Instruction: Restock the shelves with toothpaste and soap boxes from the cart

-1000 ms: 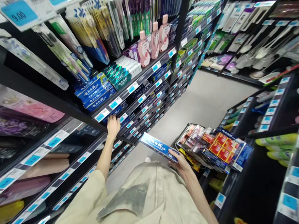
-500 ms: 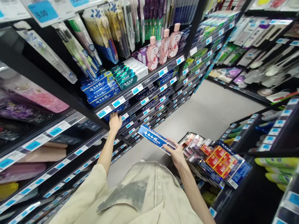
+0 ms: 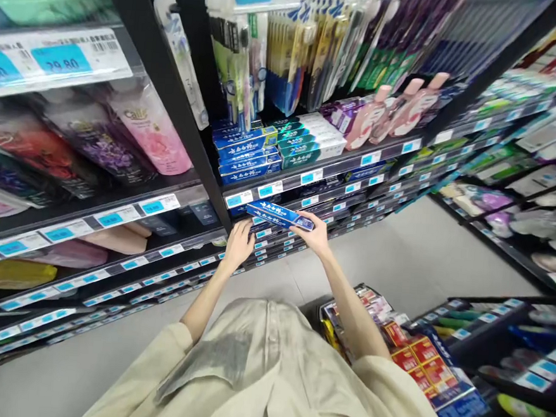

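Note:
My right hand (image 3: 313, 233) grips a long blue toothpaste box (image 3: 272, 213) by its right end, thumb and fingers around it. The box lies level in front of the lower shelf, its far end close to the price labels. My left hand (image 3: 241, 241) is just below the box's left end, fingers stretched toward the lower shelf's front edge; whether the fingertips touch the box I cannot tell. Nothing shows in that hand. On the shelf above are stacked blue toothpaste boxes (image 3: 246, 158), with green and white toothpaste boxes (image 3: 302, 140) beside them.
Pink mouthwash bottles (image 3: 367, 119) stand further right, under hanging toothbrushes (image 3: 288, 57). Body wash bottles (image 3: 145, 126) fill the left bay behind a dark upright post (image 3: 172, 93). At my right side a display with red boxes (image 3: 426, 365) rises from the grey floor (image 3: 379, 257).
My right hand has brought the toothpaste box left and up to the shelf. My left hand has drawn back from the lower shelf toward its edge. The view has turned left.

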Tool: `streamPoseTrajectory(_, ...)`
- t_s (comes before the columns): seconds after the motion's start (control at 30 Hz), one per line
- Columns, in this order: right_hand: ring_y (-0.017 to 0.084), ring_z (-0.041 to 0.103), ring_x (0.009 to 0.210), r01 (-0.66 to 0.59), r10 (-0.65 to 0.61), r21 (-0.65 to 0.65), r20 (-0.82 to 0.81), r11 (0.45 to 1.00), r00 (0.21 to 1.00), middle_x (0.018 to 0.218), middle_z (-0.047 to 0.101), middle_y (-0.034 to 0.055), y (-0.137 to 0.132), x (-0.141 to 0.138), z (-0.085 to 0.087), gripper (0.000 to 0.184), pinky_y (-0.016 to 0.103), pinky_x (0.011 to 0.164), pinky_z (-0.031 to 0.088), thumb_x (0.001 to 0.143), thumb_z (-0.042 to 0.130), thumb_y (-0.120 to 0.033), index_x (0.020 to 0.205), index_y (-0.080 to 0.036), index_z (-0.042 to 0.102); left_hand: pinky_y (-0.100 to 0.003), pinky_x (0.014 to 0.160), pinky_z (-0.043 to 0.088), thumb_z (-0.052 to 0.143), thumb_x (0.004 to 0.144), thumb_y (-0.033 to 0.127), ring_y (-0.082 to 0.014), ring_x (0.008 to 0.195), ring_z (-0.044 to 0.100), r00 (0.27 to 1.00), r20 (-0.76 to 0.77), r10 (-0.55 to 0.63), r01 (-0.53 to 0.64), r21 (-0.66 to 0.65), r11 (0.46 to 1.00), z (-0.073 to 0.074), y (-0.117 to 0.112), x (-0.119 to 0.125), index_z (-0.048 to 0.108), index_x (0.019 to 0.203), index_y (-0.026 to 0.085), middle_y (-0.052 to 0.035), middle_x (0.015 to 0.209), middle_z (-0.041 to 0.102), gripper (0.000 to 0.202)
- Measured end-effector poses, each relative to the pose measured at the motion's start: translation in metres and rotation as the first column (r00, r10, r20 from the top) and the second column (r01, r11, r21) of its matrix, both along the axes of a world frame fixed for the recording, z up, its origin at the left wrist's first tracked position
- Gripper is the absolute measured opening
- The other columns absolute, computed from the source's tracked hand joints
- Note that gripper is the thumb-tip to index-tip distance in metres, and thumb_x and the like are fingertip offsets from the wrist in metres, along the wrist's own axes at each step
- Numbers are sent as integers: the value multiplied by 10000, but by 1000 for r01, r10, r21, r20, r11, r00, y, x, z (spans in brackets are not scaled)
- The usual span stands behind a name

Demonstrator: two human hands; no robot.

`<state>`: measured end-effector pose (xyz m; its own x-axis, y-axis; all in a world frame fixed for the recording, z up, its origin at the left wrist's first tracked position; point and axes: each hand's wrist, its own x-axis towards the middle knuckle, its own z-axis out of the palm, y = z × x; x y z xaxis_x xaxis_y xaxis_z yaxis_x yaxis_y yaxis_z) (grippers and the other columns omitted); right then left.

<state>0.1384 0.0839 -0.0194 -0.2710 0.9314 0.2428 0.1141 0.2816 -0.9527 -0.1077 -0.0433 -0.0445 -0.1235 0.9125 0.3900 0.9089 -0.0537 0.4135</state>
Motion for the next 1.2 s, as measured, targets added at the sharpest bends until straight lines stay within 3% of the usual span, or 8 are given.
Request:
streamPoseTrajectory(0.17,320,742,1001,39,-40,-12,-17,999,999,1129,790,109,15,-19,-10,590,467,938,613,628,934,-479,1121,-188,790,-508,1260,395,456,1027,228,-301,1510,433,999,-35,-6,6,10,1000,17,1,-10,533,1474,111,-181,1585,515,469)
streamPoseTrajectory(0.33,327,740,1026,155,-158,-47,-84,987,984,1136,787,111,26,-16,-13,606,487,974,597,628,922,-506,1118,-180,778,-504,1236,386,478,1033,304,-363,1505,436,983,-177,51,-75,-128,989,36,44,-7,474,1507,16,-269,1564,512,555)
streamPoseTrajectory(0.47,318,725,1092,153,-155,-27,-108,988,982,1201,770,107,32,4,-13,587,471,1026,573,656,912,-502,1133,-191,768,-495,1128,460,479,1041,424,-402,1303,616,927,-336,167,-274,-301,914,45,88,-3,567,1391,-25,-319,1349,659,577)
streamPoseTrajectory(0.6,305,731,1086,120,-137,-117,-148,986,980,1203,769,99,19,36,-20,572,447,1022,580,687,911,-514,1148,-207,769,-480,1049,504,474,1029,503,-406,1186,677,857,-458,234,-428,-381,820,45,119,-3,664,1251,-10,-317,1218,716,591)
streamPoseTrajectory(0.73,287,741,1046,60,-137,-312,-231,948,963,1181,773,88,-12,73,-42,570,409,937,618,686,936,-520,1141,-224,763,-520,1036,517,531,999,455,-418,1216,669,807,-516,286,-497,-334,801,38,128,-4,675,1276,44,-300,1219,716,516)
streamPoseTrajectory(0.9,249,745,944,21,-196,-539,-269,842,943,1133,773,75,-41,101,-79,621,362,820,640,691,944,-536,1191,-237,728,-661,1089,465,584,969,515,-471,1301,614,767,-521,374,-570,-285,771,32,130,-4,659,1313,77,-326,1306,667,561)
streamPoseTrajectory(1.03,227,737,890,77,-266,-619,-219,781,939,1116,766,59,-35,115,-102,639,323,732,633,683,947,-561,1204,-264,724,-633,1191,398,622,947,506,-450,1435,510,773,-504,386,-564,-268,781,29,133,-6,650,1317,68,-319,1372,641,574)
streamPoseTrajectory(1.2,219,713,818,208,-325,-590,-98,780,941,1009,764,33,-9,139,-140,601,336,674,618,581,1009,-556,1087,-329,779,-513,1247,379,650,926,516,-395,1478,487,754,-547,364,-517,-153,842,20,132,-13,587,1423,75,-275,1465,602,668)
